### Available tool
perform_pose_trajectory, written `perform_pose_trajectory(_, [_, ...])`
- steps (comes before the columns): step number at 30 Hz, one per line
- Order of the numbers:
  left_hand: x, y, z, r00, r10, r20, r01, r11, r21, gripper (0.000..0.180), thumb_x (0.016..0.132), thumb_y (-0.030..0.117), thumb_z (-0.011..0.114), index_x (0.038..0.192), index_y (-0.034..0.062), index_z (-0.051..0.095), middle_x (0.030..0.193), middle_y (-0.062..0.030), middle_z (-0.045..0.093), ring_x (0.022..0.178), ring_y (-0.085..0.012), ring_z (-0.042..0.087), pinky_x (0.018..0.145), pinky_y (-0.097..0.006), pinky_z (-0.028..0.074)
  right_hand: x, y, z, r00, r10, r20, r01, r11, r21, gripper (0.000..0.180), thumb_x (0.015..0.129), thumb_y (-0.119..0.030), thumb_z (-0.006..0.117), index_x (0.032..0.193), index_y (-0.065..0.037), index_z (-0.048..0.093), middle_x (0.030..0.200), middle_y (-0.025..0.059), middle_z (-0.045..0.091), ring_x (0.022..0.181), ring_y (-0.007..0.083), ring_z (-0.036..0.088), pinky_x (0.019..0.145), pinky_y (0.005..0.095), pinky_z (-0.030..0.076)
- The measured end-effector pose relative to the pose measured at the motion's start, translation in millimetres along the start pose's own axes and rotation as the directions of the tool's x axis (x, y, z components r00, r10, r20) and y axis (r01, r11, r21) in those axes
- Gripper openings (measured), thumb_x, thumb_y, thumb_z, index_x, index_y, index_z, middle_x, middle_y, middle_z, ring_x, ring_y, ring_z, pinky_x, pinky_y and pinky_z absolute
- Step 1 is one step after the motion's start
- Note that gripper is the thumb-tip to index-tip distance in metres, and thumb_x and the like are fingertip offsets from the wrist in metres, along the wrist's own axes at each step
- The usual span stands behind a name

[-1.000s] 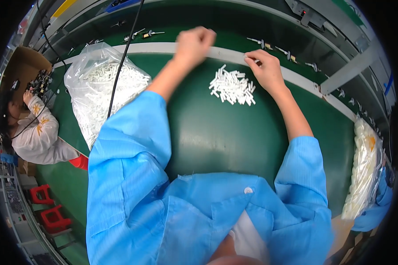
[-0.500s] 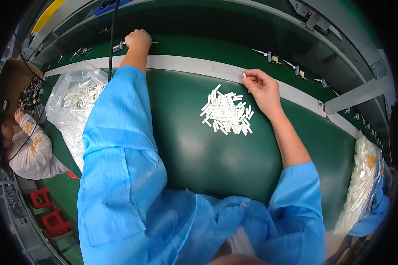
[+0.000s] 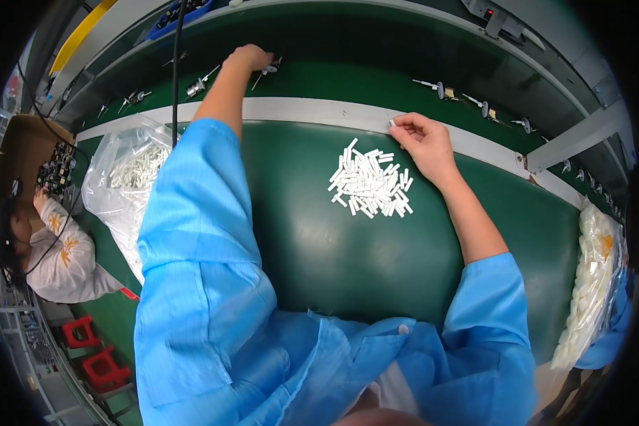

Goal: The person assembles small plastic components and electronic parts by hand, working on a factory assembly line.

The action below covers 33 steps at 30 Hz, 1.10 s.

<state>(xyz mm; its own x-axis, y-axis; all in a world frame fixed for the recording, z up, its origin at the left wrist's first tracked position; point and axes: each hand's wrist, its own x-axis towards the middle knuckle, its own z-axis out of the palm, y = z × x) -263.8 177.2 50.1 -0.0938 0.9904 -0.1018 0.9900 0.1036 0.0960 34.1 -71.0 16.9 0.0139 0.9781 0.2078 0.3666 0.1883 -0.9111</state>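
Note:
My right hand (image 3: pixel 424 144) pinches one short white tube (image 3: pixel 392 123) between thumb and fingertips, above the white rail. A loose pile of similar white tubes (image 3: pixel 371 181) lies on the green tabletop to its left. Beyond the rail, my left hand (image 3: pixel 250 57) reaches over the green strip. Its fingertips are at a small metal part with a thin shaft (image 3: pixel 266 70); the back of the hand hides most of the fingers, so their grip does not show. A similar motor-like part (image 3: pixel 196 87) with a pale rod lies to the left of that hand.
An open plastic bag of white tubes (image 3: pixel 117 186) is at the left, partly behind my sleeve. More small parts (image 3: pixel 444 91) lie along the far strip. A black cable (image 3: pixel 176 71) hangs down. A bag of pale pieces (image 3: pixel 582 284) lies right. A co-worker (image 3: pixel 64 248) sits left.
My left hand has moved right, away from the motor-like part with the pale rod, to another small metal part. The right hand keeps its pinch on the white tube. The view has shifted slightly.

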Motion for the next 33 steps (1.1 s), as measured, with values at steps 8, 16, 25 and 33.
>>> perform_pose_trajectory(8, [-60,56,36,0.804,0.372,-0.465,-0.472,0.874,-0.117,0.034,0.082,0.027,0.058,0.108,0.0045,0.059,0.11,-0.0229,0.057,0.096,-0.0366,0.061,0.081,-0.044,0.05,2,7,-3,0.988,-0.095,-0.125,0.092,0.995,-0.028,0.018,0.081,-0.015,0.067,0.093,-0.001,0.066,0.077,0.0044,0.065,0.065,0.0078,0.056,0.062,0.0222,0.046])
perform_pose_trajectory(16, [-124,141,23,0.783,0.61,-0.12,0.052,-0.256,-0.965,0.017,0.094,0.01,0.041,0.108,0.0002,0.044,0.097,-0.0134,0.057,0.07,-0.0158,0.054,0.06,-0.029,0.047,41,-25,-6,0.984,0.147,0.097,-0.162,0.971,0.176,0.021,0.084,-0.016,0.064,0.095,0.001,0.064,0.077,0.0018,0.062,0.066,0.0059,0.052,0.062,0.0188,0.043])
perform_pose_trajectory(25, [-113,133,47,0.763,0.642,-0.069,0.503,-0.658,-0.56,0.013,0.098,0.012,0.033,0.099,0.0025,0.041,0.087,-0.0144,0.052,0.055,-0.012,0.035,0.049,-0.025,0.03,35,8,13,0.992,0.118,-0.046,-0.113,0.987,0.111,0.02,0.075,-0.017,0.069,0.086,0.0,0.068,0.07,0.0058,0.066,0.062,0.0096,0.061,0.062,0.023,0.049])
perform_pose_trajectory(33, [-112,137,49,0.712,0.683,-0.162,0.483,-0.644,-0.593,0.015,0.098,0.013,0.03,0.098,0.0015,0.04,0.087,-0.014,0.051,0.055,-0.0113,0.034,0.05,-0.024,0.031,34,-6,12,0.996,0.088,-0.024,-0.088,0.996,0.014,0.019,0.08,-0.015,0.067,0.088,0.002,0.065,0.069,0.0014,0.06,0.059,0.006,0.051,0.053,0.0194,0.04])
